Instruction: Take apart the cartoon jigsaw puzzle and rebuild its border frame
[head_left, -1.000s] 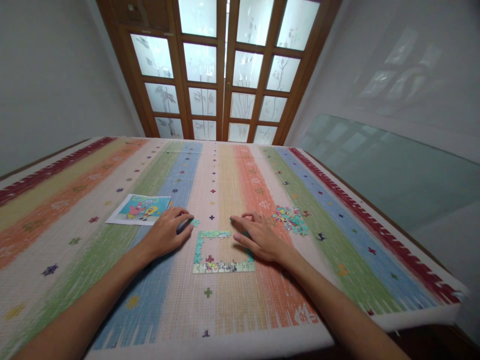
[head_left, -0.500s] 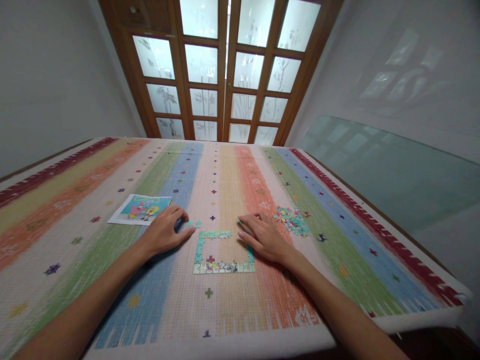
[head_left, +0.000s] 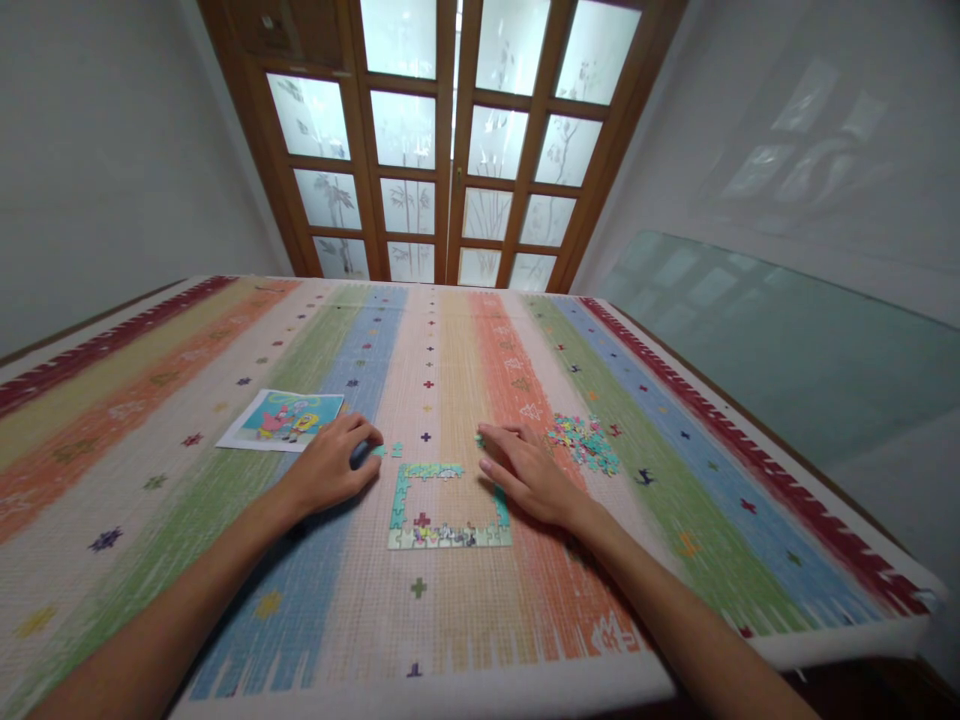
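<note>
A partly built jigsaw frame (head_left: 448, 506) lies on the striped tablecloth (head_left: 465, 610), its middle bare. My left hand (head_left: 330, 462) rests left of the frame, fingertips touching a small teal loose piece (head_left: 385, 450). My right hand (head_left: 525, 470) lies flat at the frame's right side, covering part of that edge, with a small teal piece at its fingertips (head_left: 480, 438). Whether either hand grips its piece is unclear.
A heap of loose puzzle pieces (head_left: 583, 442) sits right of my right hand. A cartoon reference picture (head_left: 282, 420) lies to the left, beyond my left hand. Wooden glazed doors (head_left: 450, 140) stand behind the table. A glass panel (head_left: 787, 340) leans along the right wall.
My right hand has slid right and back, off the frame's top edge to its right side. My left hand has barely moved; the loose teal piece stays at its fingertips.
</note>
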